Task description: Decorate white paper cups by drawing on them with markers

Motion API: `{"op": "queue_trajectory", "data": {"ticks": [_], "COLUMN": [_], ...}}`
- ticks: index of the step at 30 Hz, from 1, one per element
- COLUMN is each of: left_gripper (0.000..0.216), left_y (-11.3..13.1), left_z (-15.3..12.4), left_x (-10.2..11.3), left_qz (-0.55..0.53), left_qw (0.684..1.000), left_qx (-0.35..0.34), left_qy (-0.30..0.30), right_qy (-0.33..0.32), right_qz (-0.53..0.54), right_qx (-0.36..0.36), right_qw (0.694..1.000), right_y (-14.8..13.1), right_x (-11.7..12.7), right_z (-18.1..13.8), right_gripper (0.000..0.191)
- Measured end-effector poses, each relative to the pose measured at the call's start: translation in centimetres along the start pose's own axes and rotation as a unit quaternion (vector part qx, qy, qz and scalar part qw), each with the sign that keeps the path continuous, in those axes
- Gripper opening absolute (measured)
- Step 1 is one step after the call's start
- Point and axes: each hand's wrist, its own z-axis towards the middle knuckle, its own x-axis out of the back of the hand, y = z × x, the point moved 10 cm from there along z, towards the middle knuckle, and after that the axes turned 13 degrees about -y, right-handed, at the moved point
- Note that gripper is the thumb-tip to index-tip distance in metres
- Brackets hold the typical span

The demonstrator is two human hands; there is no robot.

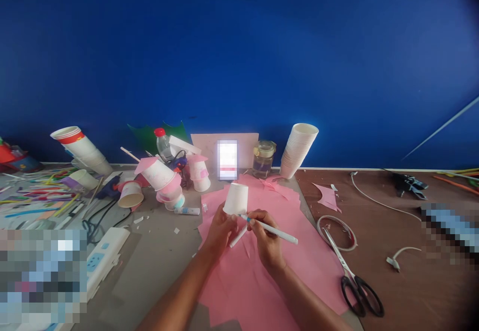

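My left hand (220,231) is closed around the lower edge of a white paper cup (237,198), which is upside down and slightly tilted. In my right hand (267,243) is a white marker (280,233) with a blue section near its tip. The marker's tip is at the cup's lower rim, close to my left fingertips; whether it touches is too small to tell. A slim white stick-like piece (238,237) shows between my hands, and I cannot tell if it is held. Beneath both hands lie sheets of pink paper (299,271).
Scissors (354,276) and a tape roll (337,232) are at the right. Behind stand a stack of paper cups (299,150), a glass jar (264,159) and a lit screen (227,159). Decorated pink cups (159,175), a glue stick (187,211) and a power strip (107,256) are left.
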Motion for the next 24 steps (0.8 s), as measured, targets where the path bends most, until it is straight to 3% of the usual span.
{"op": "queue_trajectory", "data": {"ticks": [6, 13, 24], "left_gripper": [0.043, 0.048, 0.04], "left_y": [0.0, -0.3, -0.4], "left_z": [0.1, 0.3, 0.5], "left_x": [0.0, 0.4, 0.5], "left_qz": [-0.003, -0.007, -0.032], "left_qw": [1.0, 1.0, 0.999], "left_qx": [0.004, -0.002, -0.017], "left_qy": [0.006, 0.008, -0.005], "right_qy": [-0.003, 0.056, 0.047], "right_qz": [-0.025, 0.0, 0.036], "right_qx": [0.012, -0.004, 0.007], "right_qw": [1.0, 0.998, 0.998], "right_y": [-0.6, 0.6, 1.1], "right_x": [-0.2, 1.1, 0.8], "right_z": [0.0, -0.3, -0.3], "right_gripper": [0.008, 0.015, 0.02]}}
